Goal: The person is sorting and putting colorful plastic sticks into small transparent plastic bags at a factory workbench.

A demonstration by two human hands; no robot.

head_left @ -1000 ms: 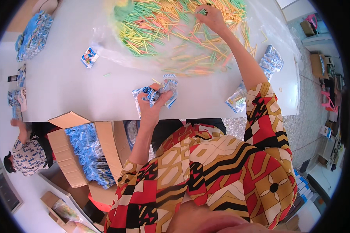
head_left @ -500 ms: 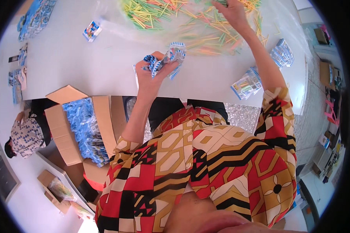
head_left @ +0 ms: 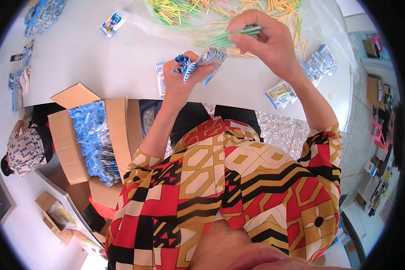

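My left hand (head_left: pixel 181 83) is closed around a crumpled clear plastic packet (head_left: pixel 215 57) with blue-and-white striped edges, its loose end turned toward the right hand. Just right of it, my right hand (head_left: pixel 274 42) pinches a small bunch of thin green sticks (head_left: pixel 244 34) between thumb and fingers. The bunch points left, slightly above the packet and apart from it. Beyond the hands lies a loose pile of green, yellow and orange sticks (head_left: pixel 175 12) on clear plastic sheeting. A flat striped packet (head_left: pixel 160 76) lies on the table beside my left wrist.
Packets with sticks inside (head_left: pixel 281 93) lie by my right forearm on the white table (head_left: pixel 94 63). A small blue-and-white packet (head_left: pixel 112 24) is at upper left. Left of me stands an open cardboard box (head_left: pixel 66 146) of blue packets (head_left: pixel 96 144). Another person (head_left: pixel 29 148) is at far left.
My right hand has come back from the pile toward the left hand, now with green sticks in its fingers. The left hand, still on the packet, has shifted slightly right.
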